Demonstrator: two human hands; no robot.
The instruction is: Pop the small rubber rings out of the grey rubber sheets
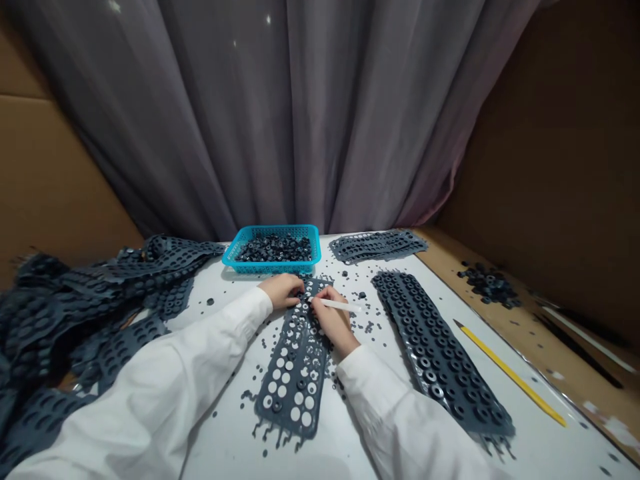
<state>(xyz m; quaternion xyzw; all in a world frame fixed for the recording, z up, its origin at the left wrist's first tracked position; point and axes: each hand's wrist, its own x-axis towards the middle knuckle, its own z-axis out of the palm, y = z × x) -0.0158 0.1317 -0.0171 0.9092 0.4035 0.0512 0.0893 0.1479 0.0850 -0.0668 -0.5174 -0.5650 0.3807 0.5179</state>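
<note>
Far left: heap of dark moulded sheets (pixel 35 320), piled loosely, some folded over. Next, left hand (pixel 283 291) sits at the upper left edge of the dark perforated sheet (pixel 297 373), fingers curled; can't tell whether it grips the edge or just presses. Blue basket (pixel 265 268) stands just beyond, holding a broad layer of small black rings (pixel 275 248), below the rim. The perforated sheet lies flat on the white table (pixel 225 427) between the forearms, lots of holes showing white, a few rings seated near its lower end. Right hand (pixel 334 320) is closed around a white stick (pixel 345 306), pen-style, over the sheet's upper right; working tip hidden by fingers. My take for this step: pin the sheet right beside the spot being worked, keep it flat, use short controlled pushes, go row by row so none gets skipped. Right of that: stacked sheets (pixel 377 245) at the back, a ring-filled sheet (pixel 443 347) nearer, yellow tool (pixel 510 372), then loose black parts (pixel 489 285) heaped on brown board, no container.
</note>
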